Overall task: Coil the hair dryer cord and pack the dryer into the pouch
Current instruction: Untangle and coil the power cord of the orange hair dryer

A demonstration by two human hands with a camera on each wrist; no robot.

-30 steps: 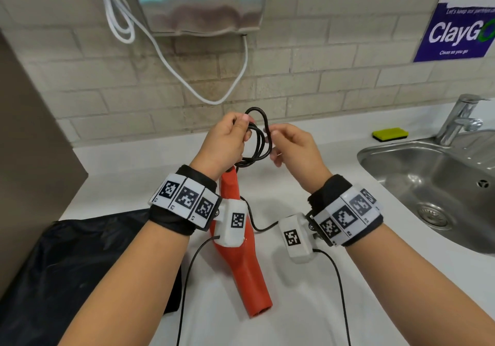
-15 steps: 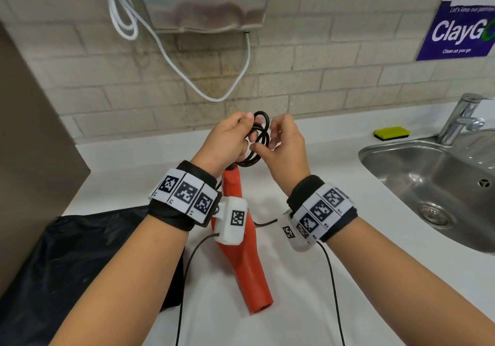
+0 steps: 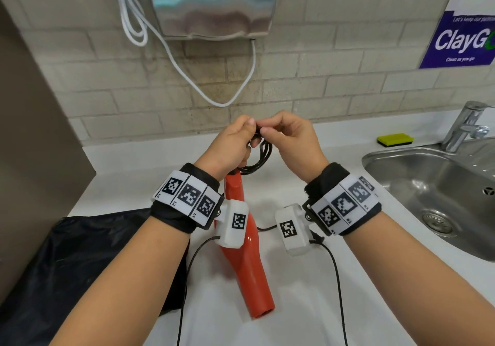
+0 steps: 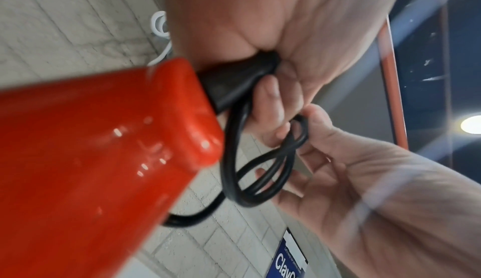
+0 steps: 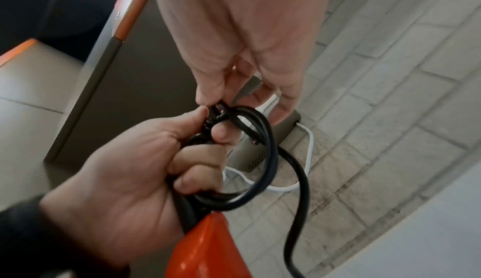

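Note:
The orange-red hair dryer [image 3: 247, 252] hangs tilted over the white counter, its nozzle end low and toward me. My left hand [image 3: 230, 145] grips the black cord [image 3: 258, 158] loops where they leave the dryer's handle [image 4: 109, 159]. My right hand [image 3: 292, 142] pinches the top of the same black cord [image 5: 260, 138] coil with thumb and forefinger, right against the left fingertips. The loops [image 4: 260, 169] dangle between both palms. A loose length of cord [image 3: 266, 228] trails behind the dryer. The black pouch [image 3: 80, 265] lies flat on the counter at lower left.
A steel sink [image 3: 439, 190] with a tap [image 3: 466, 123] sits at the right, a yellow-green sponge [image 3: 395, 139] behind it. A metal hand dryer [image 3: 211, 3] with white cables [image 3: 187, 59] hangs on the brick wall. A brown panel [image 3: 32, 131] borders the left.
The right hand has come over the coil and now pinches its top beside the left fingertips; the tall loop that stood above the hands has been flattened down into the bundle.

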